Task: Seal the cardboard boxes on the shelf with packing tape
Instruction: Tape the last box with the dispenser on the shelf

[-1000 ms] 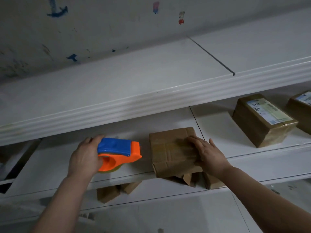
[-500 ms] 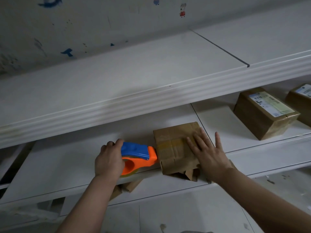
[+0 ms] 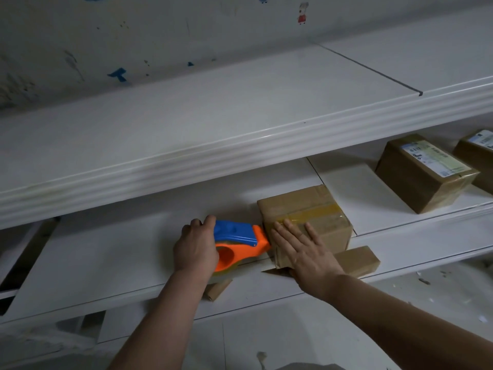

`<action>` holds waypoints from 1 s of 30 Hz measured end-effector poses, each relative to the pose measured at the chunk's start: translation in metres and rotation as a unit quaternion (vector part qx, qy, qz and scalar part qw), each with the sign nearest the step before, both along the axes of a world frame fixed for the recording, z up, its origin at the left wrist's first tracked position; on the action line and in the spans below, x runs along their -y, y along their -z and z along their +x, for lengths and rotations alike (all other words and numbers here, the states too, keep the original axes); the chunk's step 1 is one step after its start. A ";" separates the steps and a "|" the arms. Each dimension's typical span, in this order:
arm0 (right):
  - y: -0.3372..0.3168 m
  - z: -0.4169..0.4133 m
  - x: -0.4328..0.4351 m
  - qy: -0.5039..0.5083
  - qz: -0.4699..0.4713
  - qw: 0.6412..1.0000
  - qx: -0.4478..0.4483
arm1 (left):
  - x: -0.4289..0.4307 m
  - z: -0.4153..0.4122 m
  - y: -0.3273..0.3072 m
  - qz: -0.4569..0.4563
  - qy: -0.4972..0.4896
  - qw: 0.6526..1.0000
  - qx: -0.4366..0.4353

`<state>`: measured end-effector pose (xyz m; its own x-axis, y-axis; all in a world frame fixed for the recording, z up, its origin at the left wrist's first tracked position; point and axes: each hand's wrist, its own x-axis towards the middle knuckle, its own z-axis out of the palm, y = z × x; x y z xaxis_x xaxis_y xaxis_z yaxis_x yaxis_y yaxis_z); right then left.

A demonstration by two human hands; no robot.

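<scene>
Left hand [image 3: 196,247] grips dispenser [image 3: 237,240], nose touching box [image 3: 304,212] left side. Right hand [image 3: 304,249] flat, fingers straight, pressing box front. Box on shelf [image 3: 106,252].

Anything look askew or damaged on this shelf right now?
Yes. The cardboard box sits on the shelf turned at an angle to its front edge, one corner at the lip, and looks creased. The left hand holds the tape dispenser against it; the right hand presses flat on it.

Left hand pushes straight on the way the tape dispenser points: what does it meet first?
The cardboard box under the right hand; the nose of the tape dispenser seems to touch its side.
</scene>
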<state>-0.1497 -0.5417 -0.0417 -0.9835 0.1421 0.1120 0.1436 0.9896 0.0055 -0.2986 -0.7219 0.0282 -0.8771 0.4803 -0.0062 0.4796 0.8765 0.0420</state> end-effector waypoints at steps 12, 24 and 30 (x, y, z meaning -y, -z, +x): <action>-0.019 -0.016 -0.030 0.066 -0.073 0.994 0.052 | 0.018 0.008 0.014 0.120 -0.016 0.990 0.067; -0.046 0.042 -0.086 0.030 -0.402 0.902 -0.153 | -0.065 0.073 -0.081 0.138 0.101 0.983 -0.069; -0.057 0.035 -0.088 0.024 -0.313 0.941 -0.125 | -0.093 0.083 -0.085 0.105 0.133 0.979 -0.110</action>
